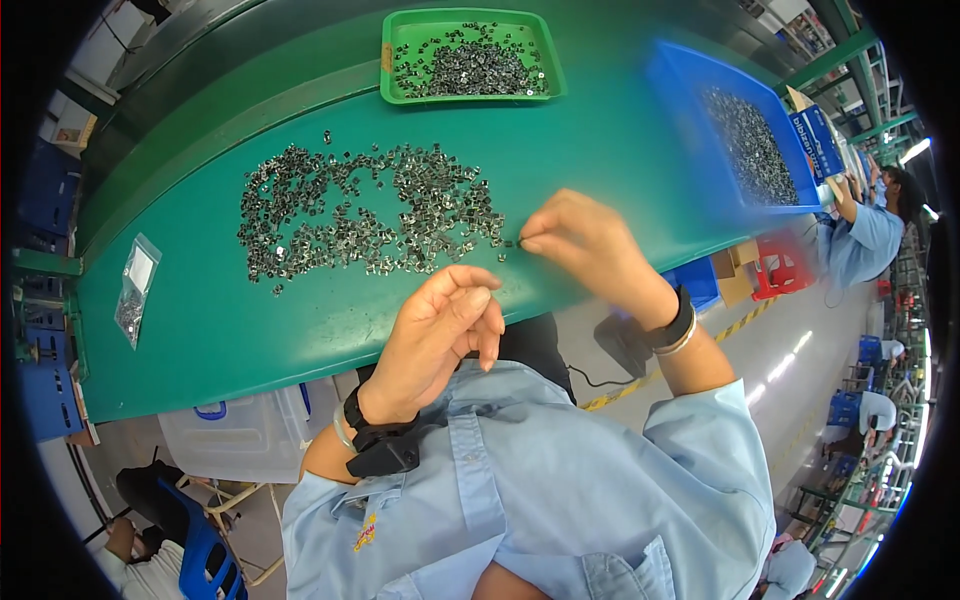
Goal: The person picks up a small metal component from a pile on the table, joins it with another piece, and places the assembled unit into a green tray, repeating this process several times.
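- A spread of small dark metal parts [370, 212] lies loose on the green table [200, 320], in front of the person and somewhat to their left.
- The right hand [585, 245] reaches to the right edge of that spread, its fingertips [527, 241] pinched together on what looks like one tiny part (too small to make out for certain).
- The left hand [435, 335] hovers above the near edge of the table, just short of the spread; its fingers are loosely curled, and whether anything rests in them cannot be told.
- Both wrists carry dark bands, and the sleeves are light blue.
- A green tray [472, 92] holding more of the same parts stands at the far side of the table, well beyond the spread.
- A blue bin [690, 110] (also filled with small dark parts) sits to the right of the tray, near the table's end.
- A small clear bag [135, 290] with a few parts in it lies far to the left on the table.
- Another person in a light blue shirt [865, 235] works beyond the blue bin.
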Motion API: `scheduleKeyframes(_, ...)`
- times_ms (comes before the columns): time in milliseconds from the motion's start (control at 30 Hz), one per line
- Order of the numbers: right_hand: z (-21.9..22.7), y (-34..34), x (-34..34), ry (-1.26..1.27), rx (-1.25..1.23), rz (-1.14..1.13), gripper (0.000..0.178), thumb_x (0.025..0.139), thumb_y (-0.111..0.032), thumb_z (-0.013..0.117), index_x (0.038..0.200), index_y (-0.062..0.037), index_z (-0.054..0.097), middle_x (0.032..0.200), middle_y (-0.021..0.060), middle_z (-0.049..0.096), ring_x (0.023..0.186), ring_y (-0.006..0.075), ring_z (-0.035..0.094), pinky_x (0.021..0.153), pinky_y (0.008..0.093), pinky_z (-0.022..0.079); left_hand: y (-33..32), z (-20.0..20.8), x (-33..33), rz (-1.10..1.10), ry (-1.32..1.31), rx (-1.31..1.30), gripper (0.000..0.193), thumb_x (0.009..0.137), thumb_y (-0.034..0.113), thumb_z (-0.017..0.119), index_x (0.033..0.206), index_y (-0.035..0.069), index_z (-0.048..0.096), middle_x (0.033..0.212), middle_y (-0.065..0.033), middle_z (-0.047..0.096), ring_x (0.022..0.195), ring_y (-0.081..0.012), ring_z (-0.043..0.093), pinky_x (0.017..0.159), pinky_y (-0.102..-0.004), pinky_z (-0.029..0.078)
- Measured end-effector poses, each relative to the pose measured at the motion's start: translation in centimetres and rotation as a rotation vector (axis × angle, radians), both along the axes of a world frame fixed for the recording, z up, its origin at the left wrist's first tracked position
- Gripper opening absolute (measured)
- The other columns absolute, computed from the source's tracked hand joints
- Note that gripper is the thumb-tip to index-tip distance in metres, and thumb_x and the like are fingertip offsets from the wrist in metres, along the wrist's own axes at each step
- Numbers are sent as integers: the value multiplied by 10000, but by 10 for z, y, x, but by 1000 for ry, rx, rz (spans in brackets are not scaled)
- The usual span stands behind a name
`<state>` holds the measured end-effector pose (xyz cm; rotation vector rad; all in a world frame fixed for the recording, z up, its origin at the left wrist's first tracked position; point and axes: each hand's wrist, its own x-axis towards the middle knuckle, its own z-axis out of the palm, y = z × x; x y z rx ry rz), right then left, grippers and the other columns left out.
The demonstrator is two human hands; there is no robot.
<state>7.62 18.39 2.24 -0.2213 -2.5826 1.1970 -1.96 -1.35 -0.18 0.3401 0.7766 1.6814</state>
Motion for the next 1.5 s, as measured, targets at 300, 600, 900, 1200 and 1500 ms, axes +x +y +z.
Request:
scheduleKeyframes(300,3,-25,20,179,-146,40,123,762,5,688,866,-30,632,839,59,613,766,177,588,661,289,468,17,7,15,60,128,-35,189,974,193,472,1025,12,479,785,-84,584,577,-136,570,488,-263,477)
scheduleKeyframes(600,-13,-39,28,419,138,-7,210,702,19,719,884,-29,626,817,81,617,735,225,601,615,312,482,10,0,21,60,102,-9,200,970,198,489,1030,7,482,812,-85,599,598,-135,581,509,-255,472)
scheduleKeyframes(900,-10,-43,34,432,95,19,185,730,-11,704,891,-42,617,812,53,617,741,209,605,648,319,478,7,3,21,-27,51,26,194,964,201,504,1002,11,493,808,-90,613,590,-140,578,504,-258,466)
scheduleKeyframes(1200,-15,-57,38,447,40,-73,188,725,11,708,893,-28,633,819,84,638,741,234,619,615,313,493,10,-8,29,63,42,66,154,954,190,523,976,38,508,777,-85,616,578,-136,570,486,-253,441)
scheduleKeyframes(1500,-13,-47,43,408,157,-72,172,743,-4,706,888,-47,625,828,81,643,748,228,618,641,310,489,14,-7,33,102,111,12,128,969,182,485,956,55,479,677,-63,566,524,-146,535,470,-256,440)
